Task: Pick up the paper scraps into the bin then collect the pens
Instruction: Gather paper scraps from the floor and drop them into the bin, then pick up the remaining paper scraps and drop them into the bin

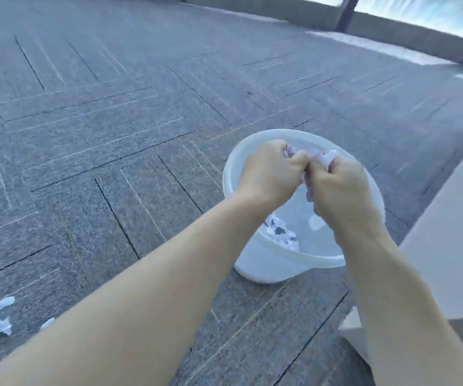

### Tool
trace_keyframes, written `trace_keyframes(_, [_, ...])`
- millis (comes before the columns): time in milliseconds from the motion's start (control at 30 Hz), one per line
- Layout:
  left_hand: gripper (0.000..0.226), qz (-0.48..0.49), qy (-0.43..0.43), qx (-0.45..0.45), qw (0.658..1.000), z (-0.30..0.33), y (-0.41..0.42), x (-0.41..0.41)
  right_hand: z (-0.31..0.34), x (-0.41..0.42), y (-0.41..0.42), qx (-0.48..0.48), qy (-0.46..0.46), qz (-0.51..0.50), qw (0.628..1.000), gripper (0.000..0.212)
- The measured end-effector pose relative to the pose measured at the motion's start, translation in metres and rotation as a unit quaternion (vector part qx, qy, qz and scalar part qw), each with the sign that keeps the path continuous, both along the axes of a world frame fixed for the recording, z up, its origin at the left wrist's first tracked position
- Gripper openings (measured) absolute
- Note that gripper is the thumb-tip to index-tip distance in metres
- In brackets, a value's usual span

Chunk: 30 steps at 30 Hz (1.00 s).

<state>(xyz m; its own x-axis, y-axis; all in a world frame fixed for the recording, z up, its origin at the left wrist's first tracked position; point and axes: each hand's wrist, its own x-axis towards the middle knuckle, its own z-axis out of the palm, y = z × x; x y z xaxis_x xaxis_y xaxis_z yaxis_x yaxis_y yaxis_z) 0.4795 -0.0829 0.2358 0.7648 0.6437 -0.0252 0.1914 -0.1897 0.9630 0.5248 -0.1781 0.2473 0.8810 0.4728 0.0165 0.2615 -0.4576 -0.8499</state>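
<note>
A white plastic bin stands on the grey carpet at centre right. Both my hands hover over its mouth, side by side and touching. My left hand is closed on crumpled white paper scraps. My right hand is closed on more paper scraps, which poke out above my fingers. More torn scraps lie at the bottom of the bin. Several loose scraps remain on the carpet at the lower left. No pens are visible.
A pale beige box or furniture edge stands close on the right of the bin. A low wall and a dark post run along the far side. Grey carpet tiles spread to the left and ahead.
</note>
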Motion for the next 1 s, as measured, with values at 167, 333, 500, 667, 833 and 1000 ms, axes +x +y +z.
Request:
trace_keyframes(167, [0.041,-0.071,0.108,-0.005,0.992,-0.002,0.000,-0.003,-0.010,0.015,-0.013,-0.214,0.019,0.045,0.976,0.047])
trace_keyframes(333, [0.032,0.067,-0.116,-0.041,0.990,-0.003,0.016,-0.044,0.011,-0.019,0.013,-0.081,-0.122,0.028,0.989,0.025])
trace_keyframes(500, [0.035,0.218,-0.177,-0.008,0.960,-0.024,0.057,-0.122,0.000,-0.094,0.070,0.103,-0.123,0.157,0.974,0.022])
trace_keyframes(667, [0.035,0.353,0.009,0.041,0.935,-0.114,0.084,-0.244,-0.075,-0.189,0.123,0.055,-0.041,0.348,0.935,0.020])
trace_keyframes(833, [0.023,0.456,0.185,0.029,0.870,-0.186,0.081,-0.377,-0.173,-0.284,0.151,-0.106,-0.023,0.564,0.819,0.026])
trace_keyframes(1000, [0.037,0.518,0.340,0.048,0.783,-0.225,0.068,-0.475,-0.223,-0.357,0.178,-0.192,-0.118,0.673,0.704,0.044])
